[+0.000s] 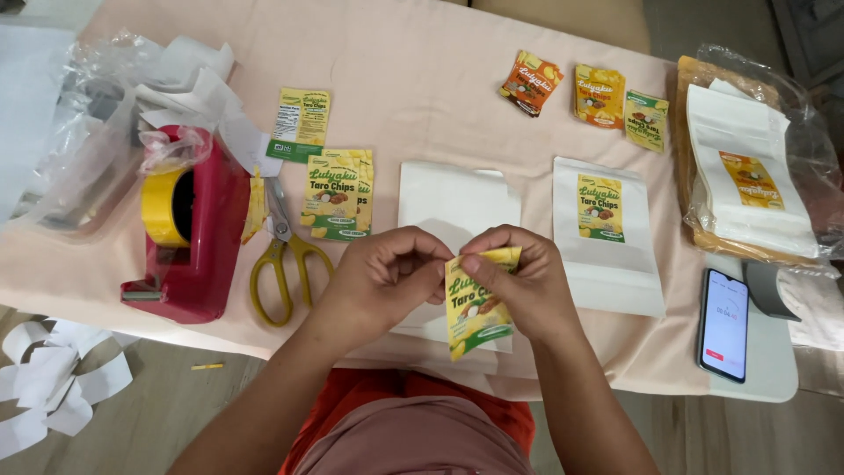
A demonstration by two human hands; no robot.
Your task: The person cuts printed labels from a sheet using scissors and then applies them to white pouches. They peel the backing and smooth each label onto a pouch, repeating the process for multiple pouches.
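Both my hands meet over the table's near edge. My right hand [519, 281] pinches the top of a yellow and green sticker label [475, 308] that hangs down from my fingers. My left hand [387, 273] has its fingertips at the label's upper left corner, fingers curled in. Under my hands lies a blank white pouch [453, 207]. To its right lies a white pouch with a label stuck on it [607, 233].
A red tape dispenser [198, 229] with yellow tape stands at left, yellow scissors [281, 255] and a small stack of labels [338, 193] beside it. Three small labels [598, 92] lie far back. A bag of pouches [747, 167] and a phone [724, 324] are at right. Paper strips [53, 378] litter the floor.
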